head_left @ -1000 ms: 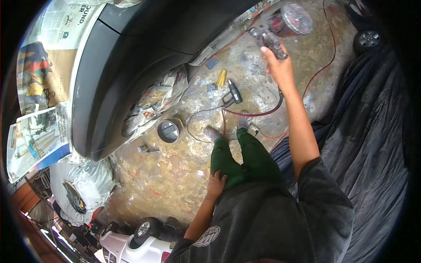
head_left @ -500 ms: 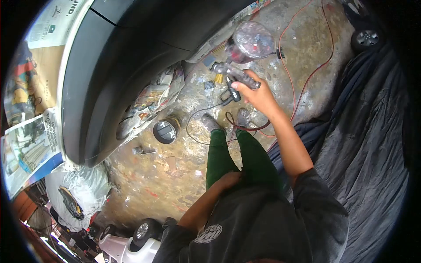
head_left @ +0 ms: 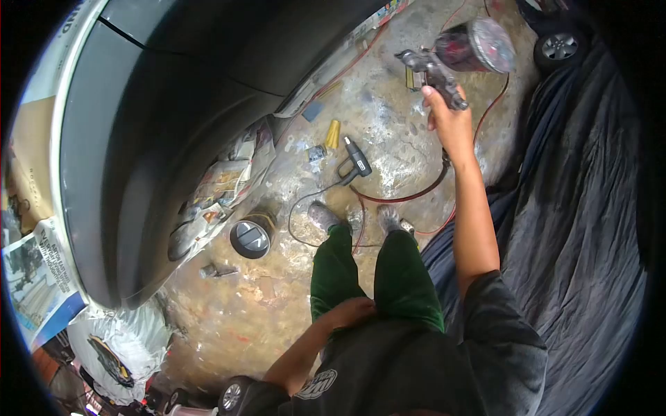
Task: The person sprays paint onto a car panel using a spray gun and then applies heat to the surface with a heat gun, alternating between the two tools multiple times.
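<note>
My right hand (head_left: 449, 125) is closed around the handle of a paint spray gun (head_left: 433, 73), which is held out over the floor. A paint-smeared cup (head_left: 479, 47) with red-stained sides is attached to the gun, and a dark red hose (head_left: 416, 196) hangs from below my hand. Against the top of my green trousers rests my left hand (head_left: 352, 312); its fingers are too hidden to make out. To the left of the gun stands a dark grey car body panel (head_left: 166, 139), with newspaper (head_left: 222, 177) masking around its wheel opening.
On the stained floor lie a heat gun (head_left: 355, 161) with its cord, a yellow cone-shaped item (head_left: 333, 134) and a small brush-like item (head_left: 218, 271). A can (head_left: 252, 234) stands near my feet. A dark cloth (head_left: 569, 229) covers something at right.
My right hand has moved right and up with the spray gun, away from the panel, and the gun has turned. My left hand stays at my trousers. The view has shifted.
</note>
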The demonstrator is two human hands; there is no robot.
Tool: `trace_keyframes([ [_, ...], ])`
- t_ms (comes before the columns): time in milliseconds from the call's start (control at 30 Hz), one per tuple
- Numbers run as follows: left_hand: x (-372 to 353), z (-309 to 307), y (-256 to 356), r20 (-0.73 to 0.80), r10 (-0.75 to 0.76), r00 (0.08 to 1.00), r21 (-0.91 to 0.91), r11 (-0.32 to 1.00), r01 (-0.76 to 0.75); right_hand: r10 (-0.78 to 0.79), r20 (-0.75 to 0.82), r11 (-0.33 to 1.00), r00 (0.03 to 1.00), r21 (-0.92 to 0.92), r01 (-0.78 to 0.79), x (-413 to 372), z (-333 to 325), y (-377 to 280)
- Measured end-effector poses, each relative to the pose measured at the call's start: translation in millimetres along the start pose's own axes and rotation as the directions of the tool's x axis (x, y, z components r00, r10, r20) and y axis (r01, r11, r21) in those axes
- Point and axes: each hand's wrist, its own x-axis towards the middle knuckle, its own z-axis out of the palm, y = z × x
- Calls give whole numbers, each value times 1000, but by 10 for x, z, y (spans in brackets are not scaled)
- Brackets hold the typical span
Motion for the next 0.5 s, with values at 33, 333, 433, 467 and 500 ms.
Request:
trace_keyframes([
  [33, 71, -135, -89, -40, 8, 999, -39, 999, -9, -6, -32, 1000, 999, 16, 6, 5, -48, -7],
  [333, 1897, -2326, -771, -865, 123, 487, 152, 988, 20, 221, 162, 962, 962, 127, -242, -509, -287, 891],
  [433, 2993, -2821, -1154, -844, 210, 494, 286, 955, 84, 201, 211, 932, 957, 259, -253, -585, -145, 1337],
  [467, 3330, -2901, -1325, -808, 213, 549, 324, 940, 112, 174, 202, 932, 964, 284, -228, -583, -90, 1478],
  [500, 3661, -2911, -1567, -793, 189, 579, 365, 909, 202, 142, 191, 931, 971, 309, -196, -565, -38, 1607],
])
